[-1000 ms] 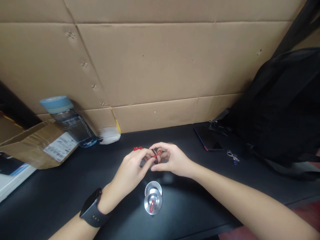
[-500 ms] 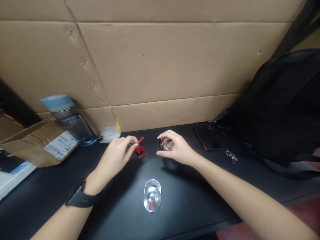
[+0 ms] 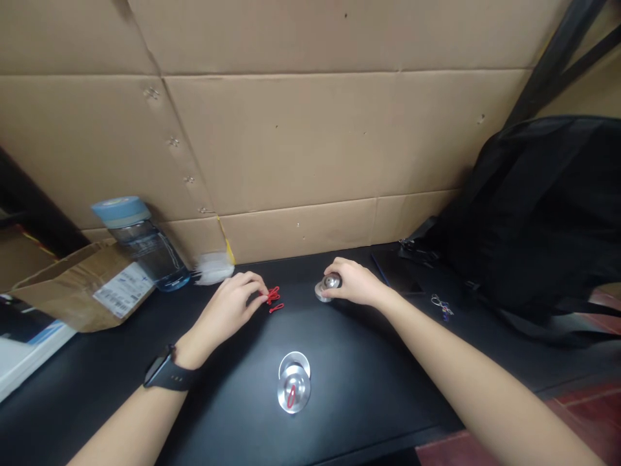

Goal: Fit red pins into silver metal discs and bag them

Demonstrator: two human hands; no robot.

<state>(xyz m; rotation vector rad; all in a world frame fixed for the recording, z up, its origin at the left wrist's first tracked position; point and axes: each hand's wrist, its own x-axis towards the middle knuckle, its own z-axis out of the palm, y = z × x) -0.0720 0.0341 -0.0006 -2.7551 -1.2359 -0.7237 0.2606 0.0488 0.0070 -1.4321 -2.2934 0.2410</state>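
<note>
My left hand (image 3: 233, 302), with a dark watch (image 3: 167, 372) on its wrist, pinches at a small pile of red cord loops (image 3: 274, 294). One separate red loop (image 3: 276, 308) lies just in front of the pile. Between the thumb and fingers of my right hand (image 3: 356, 283) is a round silver finger cymbal (image 3: 332, 281) with a domed centre. It is tilted over another silver cymbal (image 3: 321, 292) on the table. Nearer to me, two more cymbals (image 3: 299, 404) overlap, and a red loop (image 3: 291, 396) lies on the front one.
At the left stand a water bottle (image 3: 155, 252) and a brown paper bag (image 3: 72, 291). A clear plastic packet (image 3: 213, 266) lies by the cardboard wall (image 3: 291, 149). To the right are a dark flat device (image 3: 398, 272), a keyring (image 3: 444, 308) and a black backpack (image 3: 543, 213).
My left hand has lowered the raised red loop to the pile. My right hand has lowered and turned the cymbal, so its domed face now shows. The camera view has tilted slightly upward.
</note>
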